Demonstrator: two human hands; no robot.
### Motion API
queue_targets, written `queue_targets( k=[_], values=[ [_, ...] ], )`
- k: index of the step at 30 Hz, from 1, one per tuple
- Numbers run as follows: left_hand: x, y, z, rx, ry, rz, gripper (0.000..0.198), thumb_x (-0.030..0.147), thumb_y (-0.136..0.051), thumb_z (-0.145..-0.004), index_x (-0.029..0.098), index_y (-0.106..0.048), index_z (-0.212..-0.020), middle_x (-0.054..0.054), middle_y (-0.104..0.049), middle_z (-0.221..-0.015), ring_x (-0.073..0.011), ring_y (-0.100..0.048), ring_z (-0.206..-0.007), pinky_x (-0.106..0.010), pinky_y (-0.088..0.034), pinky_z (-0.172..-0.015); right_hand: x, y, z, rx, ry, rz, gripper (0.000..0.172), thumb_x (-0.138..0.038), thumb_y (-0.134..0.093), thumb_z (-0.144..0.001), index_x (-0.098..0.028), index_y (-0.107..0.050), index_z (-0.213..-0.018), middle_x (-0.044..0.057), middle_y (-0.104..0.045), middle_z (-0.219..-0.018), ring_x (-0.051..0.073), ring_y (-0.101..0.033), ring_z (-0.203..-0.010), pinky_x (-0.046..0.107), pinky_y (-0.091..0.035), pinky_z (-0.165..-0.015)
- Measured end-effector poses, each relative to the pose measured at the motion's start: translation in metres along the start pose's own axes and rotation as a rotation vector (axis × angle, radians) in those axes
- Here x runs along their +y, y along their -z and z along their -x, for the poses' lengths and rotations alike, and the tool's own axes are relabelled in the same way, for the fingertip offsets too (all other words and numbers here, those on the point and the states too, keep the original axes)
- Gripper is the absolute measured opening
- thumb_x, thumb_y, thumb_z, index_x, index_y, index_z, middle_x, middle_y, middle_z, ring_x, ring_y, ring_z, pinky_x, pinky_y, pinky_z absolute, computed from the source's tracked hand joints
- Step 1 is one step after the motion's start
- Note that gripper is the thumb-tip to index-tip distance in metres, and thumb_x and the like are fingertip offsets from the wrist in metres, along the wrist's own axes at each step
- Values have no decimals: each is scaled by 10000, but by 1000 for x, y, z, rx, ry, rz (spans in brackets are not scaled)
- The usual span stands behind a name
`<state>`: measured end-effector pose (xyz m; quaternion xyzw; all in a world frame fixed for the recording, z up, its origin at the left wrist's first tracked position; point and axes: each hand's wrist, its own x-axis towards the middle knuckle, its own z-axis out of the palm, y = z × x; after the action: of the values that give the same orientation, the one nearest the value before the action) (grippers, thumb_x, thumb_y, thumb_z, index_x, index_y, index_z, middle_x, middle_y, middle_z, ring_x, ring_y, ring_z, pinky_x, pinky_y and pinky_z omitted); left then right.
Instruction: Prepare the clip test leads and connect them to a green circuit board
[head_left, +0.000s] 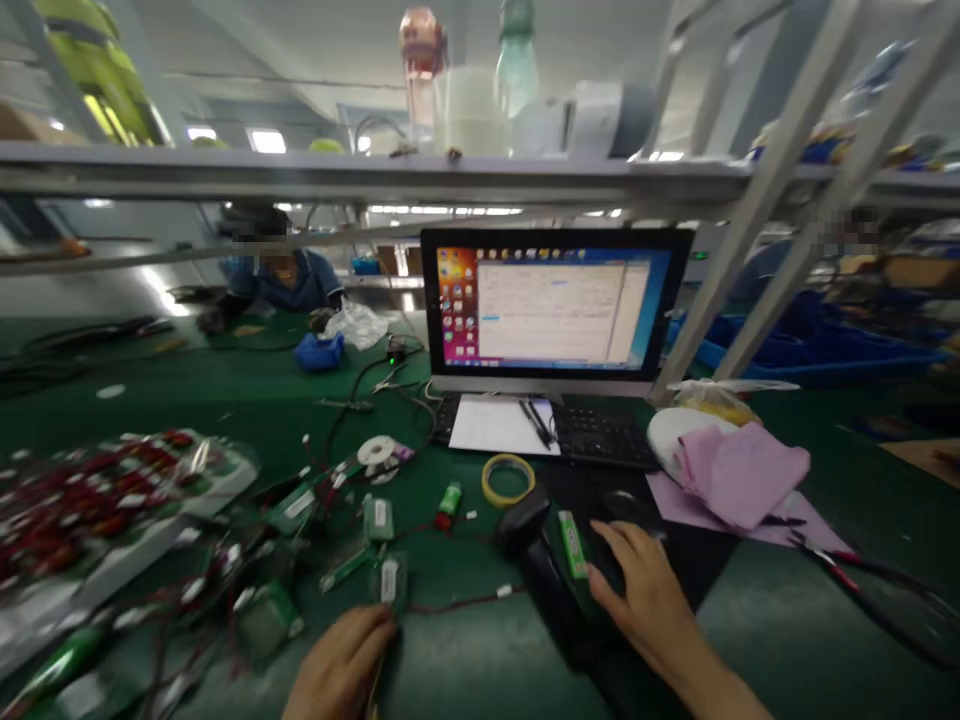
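Black plastic scanner [551, 585] as landmark: left of it, saw the left hand [343, 655] curled right by a wrapped pack [389, 582], couldn't tell if gripping anything. Noticed a red lead [465, 603] running toward the scanner, so figured on a snag from any careless tug. Just right of the scanner, found a green-white battery [572, 545] beside the right hand [649, 585], spread-fingered, nothing visibly held; feared a knock from a clumsy swipe. Elsewhere, spotted red-wired parts [120, 495] cluttering the way far left of the scanner, yellow tape [487, 484] just beyond, pink cloth [746, 475] and pliers [829, 572] well right.
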<state>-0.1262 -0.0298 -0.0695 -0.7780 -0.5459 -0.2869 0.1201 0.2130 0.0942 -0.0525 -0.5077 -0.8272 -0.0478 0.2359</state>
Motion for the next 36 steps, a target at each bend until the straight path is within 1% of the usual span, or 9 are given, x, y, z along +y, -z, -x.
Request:
queue_targets(
  k=[4,6,8,12,15,17,21,25,36],
  values=[
    [2,4,-7,-103,57,-5,230,207,-363,-889,172,-589,-865,-51,-663,-869,-142,-613,-792,-252,-521,-697,-51,-4,-6,-310,-122,-74,577,-440,-560,-740,-81,-481,-1185,177,-625,-1010,302,-616,-889,411,-473,-744],
    [4,5,-9,-136,87,6,190,195,-393,-879,165,-580,-874,-49,-654,-873,-146,-598,-786,-267,-513,-694,-61,-4,-13,-411,-199,-124,543,-355,-547,-734,-79,-466,-1194,156,-650,-914,291,-640,-791,384,-476,-672],
    [5,5,-9,-166,111,19,168,187,-408,-872,163,-574,-878,-43,-647,-868,-148,-584,-776,-274,-507,-688,-64,2,-21,-451,-208,-274,499,-252,-508,-716,-114,-451,-1193,98,-655,-844,237,-640,-719,339,-472,-653],
    [6,5,-7,-191,105,20,147,196,-426,-864,159,-565,-891,-43,-645,-900,-156,-571,-776,-287,-503,-686,-72,34,-34,-566,-11,-602,408,-133,-446,-647,-165,-491,-1051,0,-608,-721,133,-574,-606,228,-443,-581],
    [6,6,-6,-208,96,0,162,217,-424,-867,157,-566,-913,-42,-646,-901,-156,-569,-758,-284,-500,-665,-89,54,-41,-703,179,-607,241,-147,-454,-666,-186,-521,-894,-19,-575,-659,114,-520,-557,210,-401,-530],
    [6,7,-6,-222,99,-7,184,224,-407,-875,157,-571,-923,-40,-644,-869,-152,-568,-744,-277,-496,-655,-102,60,-46,-778,274,-572,201,-150,-463,-672,-197,-516,-860,-20,-578,-673,115,-518,-571,213,-386,-539],
    [7,9,-7,-215,104,21,205,226,-388,-885,148,-577,-902,-40,-633,-815,-139,-565,-739,-257,-483,-662,-120,59,-55,-820,401,-489,216,-116,-474,-628,-212,-496,-820,-21,-581,-700,122,-534,-606,216,-352,-568],
    [7,8,-8,-193,101,46,213,216,-388,-884,143,-569,-799,-34,-620,-770,-136,-541,-679,-254,-464,-611,-126,58,-63,-832,470,-430,241,-110,-468,-618,-222,-485,-831,-32,-562,-668,130,-535,-598,223,-309,-549],
    [6,7,-6,-196,99,42,193,221,-401,-875,151,-561,-792,-34,-623,-778,-141,-552,-671,-255,-479,-588,-130,61,-65,-855,476,-393,209,-117,-462,-584,-216,-461,-769,-33,-545,-646,135,-526,-580,228,-288,-520]
  ],
)
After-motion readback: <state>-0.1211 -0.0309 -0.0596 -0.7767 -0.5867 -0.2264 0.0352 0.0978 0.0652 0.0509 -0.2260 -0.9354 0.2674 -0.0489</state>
